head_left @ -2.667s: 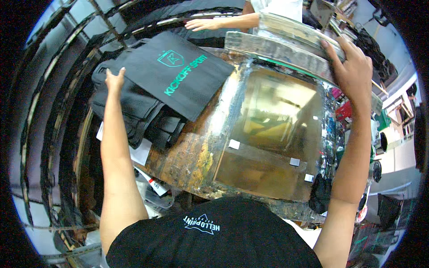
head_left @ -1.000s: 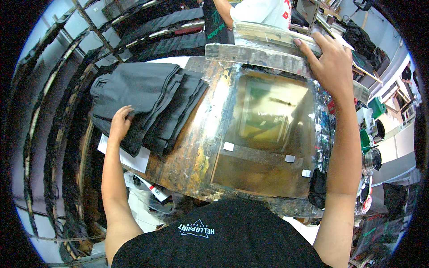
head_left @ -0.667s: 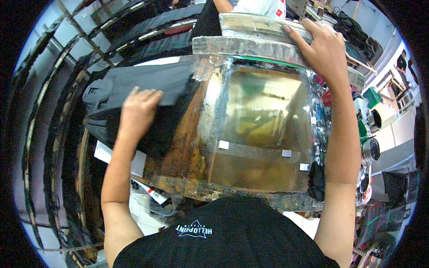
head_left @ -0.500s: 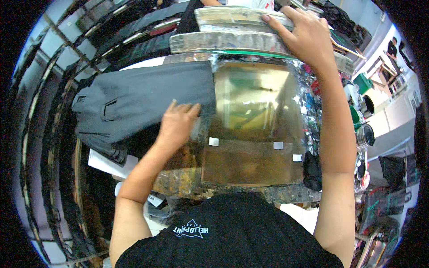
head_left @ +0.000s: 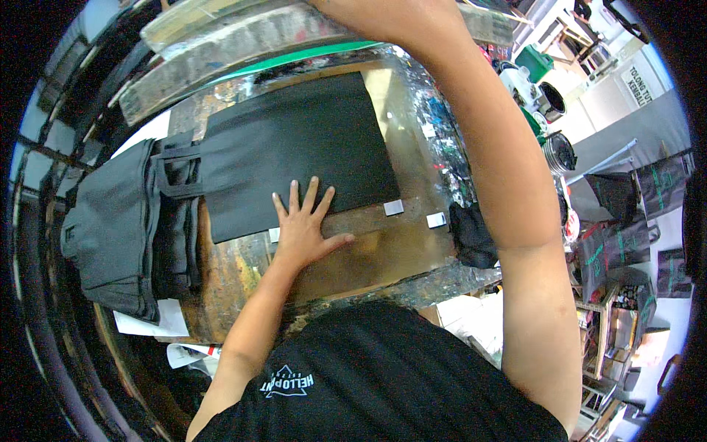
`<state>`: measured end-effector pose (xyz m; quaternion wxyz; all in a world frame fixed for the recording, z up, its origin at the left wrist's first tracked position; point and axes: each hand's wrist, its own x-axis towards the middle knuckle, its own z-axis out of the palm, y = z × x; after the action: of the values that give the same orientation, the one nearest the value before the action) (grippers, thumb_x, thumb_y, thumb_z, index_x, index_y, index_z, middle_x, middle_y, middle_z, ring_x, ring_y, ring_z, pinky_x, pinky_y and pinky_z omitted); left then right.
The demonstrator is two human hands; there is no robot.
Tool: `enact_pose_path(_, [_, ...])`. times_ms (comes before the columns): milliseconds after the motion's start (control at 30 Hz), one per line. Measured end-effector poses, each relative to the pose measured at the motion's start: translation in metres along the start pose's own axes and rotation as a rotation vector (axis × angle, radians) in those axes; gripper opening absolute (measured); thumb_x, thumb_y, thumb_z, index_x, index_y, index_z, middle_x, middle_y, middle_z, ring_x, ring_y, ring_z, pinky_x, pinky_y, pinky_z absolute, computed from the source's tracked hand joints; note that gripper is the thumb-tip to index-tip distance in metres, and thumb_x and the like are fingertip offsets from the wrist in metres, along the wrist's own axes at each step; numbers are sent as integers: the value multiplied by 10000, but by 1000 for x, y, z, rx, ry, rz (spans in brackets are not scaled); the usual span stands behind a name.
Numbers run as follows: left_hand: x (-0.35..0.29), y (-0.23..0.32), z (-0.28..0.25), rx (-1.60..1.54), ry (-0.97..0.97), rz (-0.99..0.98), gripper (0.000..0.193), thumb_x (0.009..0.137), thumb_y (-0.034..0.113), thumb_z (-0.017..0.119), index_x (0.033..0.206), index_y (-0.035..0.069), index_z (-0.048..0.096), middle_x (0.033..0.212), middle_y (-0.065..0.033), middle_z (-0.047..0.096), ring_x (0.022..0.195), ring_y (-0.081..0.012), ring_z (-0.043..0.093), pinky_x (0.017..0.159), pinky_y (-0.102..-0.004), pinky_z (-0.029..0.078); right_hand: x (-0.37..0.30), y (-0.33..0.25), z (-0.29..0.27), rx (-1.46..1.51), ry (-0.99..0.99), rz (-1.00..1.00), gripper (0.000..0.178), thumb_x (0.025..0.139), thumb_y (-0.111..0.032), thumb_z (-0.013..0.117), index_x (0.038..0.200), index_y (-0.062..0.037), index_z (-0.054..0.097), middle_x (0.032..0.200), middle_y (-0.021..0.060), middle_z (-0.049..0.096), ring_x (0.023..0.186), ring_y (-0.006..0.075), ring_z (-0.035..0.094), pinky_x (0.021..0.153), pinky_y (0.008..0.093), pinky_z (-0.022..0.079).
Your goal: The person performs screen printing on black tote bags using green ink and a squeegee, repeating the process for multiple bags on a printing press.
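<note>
A black fabric tote bag (head_left: 294, 140) lies flat on the brown, glossy printing board (head_left: 353, 258), its handle loop toward the left. My left hand (head_left: 302, 232) is open, fingers spread over the bag's near edge, with the thumb pointing right over the board. At the far edge my right hand (head_left: 375, 13) is against a raised, worn frame (head_left: 243, 70); its fingers are beyond the picture's upper rim. Small white tabs are stuck on the board, and one white tab (head_left: 394, 208) sits right by the bag's near right corner.
To the left is a stack of black tote bags (head_left: 114, 228) over white paper (head_left: 166, 318). A dark bundled cloth (head_left: 473, 236) lies at the board's right edge. Paint tins (head_left: 558, 151) and a green container (head_left: 534, 62) stand farther right. Printed black bags (head_left: 659, 188) hang at far right.
A bag now lies on the board, drawn rightward from the stack, and my left hand has moved onto its near edge. The view has turned; my right hand is now partly cut off.
</note>
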<state>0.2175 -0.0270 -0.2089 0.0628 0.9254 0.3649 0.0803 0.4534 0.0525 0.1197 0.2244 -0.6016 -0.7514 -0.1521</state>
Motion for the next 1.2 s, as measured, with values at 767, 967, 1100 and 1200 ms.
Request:
enact_pose_path(767, [36,68,36,-101,100,-46,1133,799,905,544,1626,143,409,1725,-219,241,1571,-540,156,1163,-822,13,24,2,26,42,178,-90,775,1066,-712,324,1155,-57,727,952,93,751,946,220,696,984,448,532])
enact_pose_path(967, [25,69,33,-103,139,-63,1145,811,939,463,1605,115,449,1702,-247,278,1571,-526,172,1180,-797,8,9,-6,14,-2,78,49,749,1037,-720,385,1011,-61,740,1039,136,766,1089,270,697,1036,483,508])
enact_pose_path(1100, [17,58,13,-115,118,-94,1177,804,960,436,1616,109,425,1709,-270,234,1578,-526,141,1186,-791,30,3,-10,1,-55,126,83,738,1013,-719,435,1013,-59,766,1129,200,765,1077,316,710,913,500,521])
enact_pose_path(1200, [4,46,-18,-118,182,-139,1152,822,821,626,1633,51,351,1585,-272,432,1473,-461,383,1190,-662,255,-4,-11,-3,-40,124,73,729,1000,-717,462,1073,-64,778,1104,206,765,1067,318,714,904,494,518])
